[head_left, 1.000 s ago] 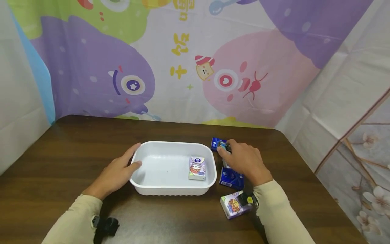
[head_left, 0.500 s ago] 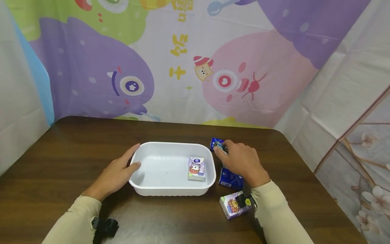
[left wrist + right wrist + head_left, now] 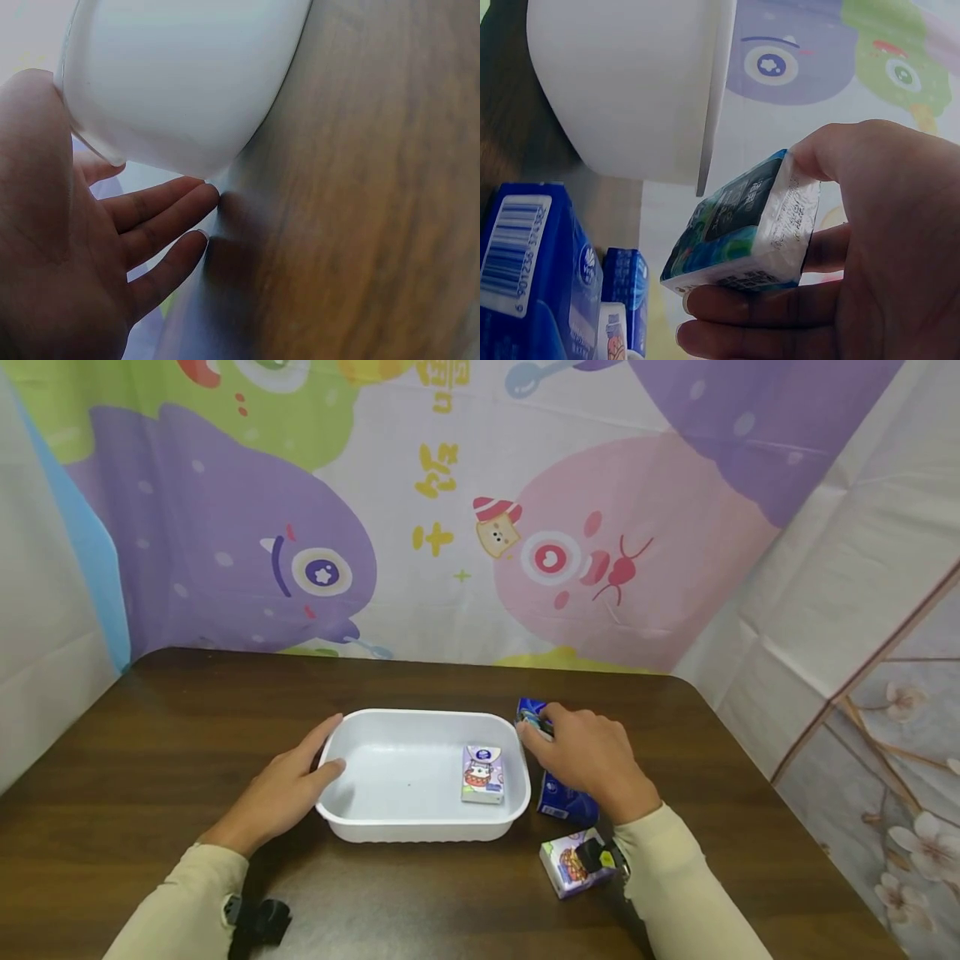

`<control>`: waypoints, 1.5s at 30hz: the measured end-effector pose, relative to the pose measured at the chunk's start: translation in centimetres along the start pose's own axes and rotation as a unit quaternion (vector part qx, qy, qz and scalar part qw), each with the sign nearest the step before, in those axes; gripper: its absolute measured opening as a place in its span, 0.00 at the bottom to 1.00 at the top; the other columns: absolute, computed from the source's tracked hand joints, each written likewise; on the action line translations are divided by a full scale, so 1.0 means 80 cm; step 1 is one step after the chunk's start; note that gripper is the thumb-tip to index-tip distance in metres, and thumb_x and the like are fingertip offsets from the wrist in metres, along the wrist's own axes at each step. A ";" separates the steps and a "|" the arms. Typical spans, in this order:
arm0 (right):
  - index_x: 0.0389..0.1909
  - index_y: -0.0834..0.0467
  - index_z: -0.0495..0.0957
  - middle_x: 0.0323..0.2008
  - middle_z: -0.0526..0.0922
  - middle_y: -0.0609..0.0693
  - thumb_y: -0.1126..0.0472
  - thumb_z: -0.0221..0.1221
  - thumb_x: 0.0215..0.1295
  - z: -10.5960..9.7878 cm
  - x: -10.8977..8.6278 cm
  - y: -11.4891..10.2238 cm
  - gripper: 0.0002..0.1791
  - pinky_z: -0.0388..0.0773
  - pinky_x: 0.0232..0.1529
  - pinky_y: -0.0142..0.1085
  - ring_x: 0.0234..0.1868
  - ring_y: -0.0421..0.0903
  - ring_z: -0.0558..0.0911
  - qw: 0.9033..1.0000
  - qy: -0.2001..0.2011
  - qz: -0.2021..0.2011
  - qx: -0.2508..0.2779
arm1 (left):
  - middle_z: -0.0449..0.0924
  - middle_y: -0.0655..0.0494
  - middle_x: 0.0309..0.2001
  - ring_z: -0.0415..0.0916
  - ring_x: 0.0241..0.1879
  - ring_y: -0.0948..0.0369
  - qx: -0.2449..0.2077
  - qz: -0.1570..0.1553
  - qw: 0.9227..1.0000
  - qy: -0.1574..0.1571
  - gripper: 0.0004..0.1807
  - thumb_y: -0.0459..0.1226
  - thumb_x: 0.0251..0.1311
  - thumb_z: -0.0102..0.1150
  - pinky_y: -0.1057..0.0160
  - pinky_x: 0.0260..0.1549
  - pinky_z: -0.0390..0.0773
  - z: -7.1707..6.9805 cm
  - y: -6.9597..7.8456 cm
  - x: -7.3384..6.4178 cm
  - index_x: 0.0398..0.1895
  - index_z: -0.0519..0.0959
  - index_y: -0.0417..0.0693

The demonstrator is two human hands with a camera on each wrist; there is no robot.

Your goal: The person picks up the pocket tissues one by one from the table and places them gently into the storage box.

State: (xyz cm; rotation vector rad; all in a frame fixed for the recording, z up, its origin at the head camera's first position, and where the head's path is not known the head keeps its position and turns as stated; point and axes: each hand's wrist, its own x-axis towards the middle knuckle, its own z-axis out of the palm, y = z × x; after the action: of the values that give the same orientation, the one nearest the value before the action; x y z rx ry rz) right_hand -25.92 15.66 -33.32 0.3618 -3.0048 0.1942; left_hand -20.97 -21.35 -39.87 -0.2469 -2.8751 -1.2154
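A white plastic tray [image 3: 420, 820] stands on the table, with a purple-and-white tissue pack [image 3: 482, 774] lying inside at its right end. My left hand [image 3: 288, 785] holds the tray's left end, thumb over the rim and fingers along the outer wall. In the left wrist view the fingers [image 3: 169, 225] reach under the tray's side, near the tabletop. My right hand [image 3: 588, 752] grips a blue-green tissue pack [image 3: 739, 217] with a dark panel between thumb and fingers, close beside the tray's right rim. The palm side of this hand faces the pack's crinkled white end.
Right of the tray lies a blue tissue pack [image 3: 567, 800], its barcode showing in the right wrist view. Another blue pack [image 3: 530, 703] sits behind the right hand. Nearer the front, a purple-and-white pack [image 3: 566, 864] lies partly under the right wrist camera. A cartoon-printed cloth [image 3: 420, 635] hangs behind the table.
My right hand has shifted slightly left toward the tray with the blue-green tissue pack. The left hand keeps its hold on the tray.
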 end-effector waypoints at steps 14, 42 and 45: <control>0.62 0.55 0.77 0.49 0.86 0.56 0.31 0.45 0.71 -0.005 -0.005 -0.011 0.37 0.80 0.42 0.54 0.42 0.55 0.85 1.000 0.016 -0.023 -0.001 | 0.60 0.37 0.73 0.65 0.66 0.37 -0.002 0.004 1.000 0.001 0.37 0.50 0.75 0.48 0.32 0.57 0.67 0.000 -0.001 0.000 0.81 0.49 0.56; 0.57 0.52 0.81 0.40 0.87 0.48 0.33 0.47 0.71 0.000 -0.011 -0.034 0.31 0.78 0.27 0.41 0.32 0.47 0.82 0.995 0.059 -0.084 0.021 | 0.60 0.36 0.73 0.65 0.66 0.36 -0.005 0.000 1.000 -0.003 0.37 0.50 0.75 0.48 0.31 0.57 0.66 0.000 -0.001 0.000 0.81 0.49 0.56; 0.57 0.52 0.81 0.41 0.87 0.48 0.32 0.48 0.71 0.002 -0.012 -0.036 0.32 0.79 0.29 0.43 0.34 0.48 0.83 0.995 0.055 -0.085 0.025 | 0.60 0.37 0.73 0.65 0.66 0.36 -0.005 -0.001 1.000 -0.004 0.37 0.50 0.75 0.48 0.31 0.57 0.67 0.000 -0.001 0.000 0.81 0.49 0.56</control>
State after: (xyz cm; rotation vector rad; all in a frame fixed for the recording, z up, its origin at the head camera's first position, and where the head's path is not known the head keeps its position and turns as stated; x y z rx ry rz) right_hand -24.32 13.11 -33.24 0.5897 -2.8459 0.2637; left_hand -20.98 -21.42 -39.93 -0.2495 -2.8777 -1.2320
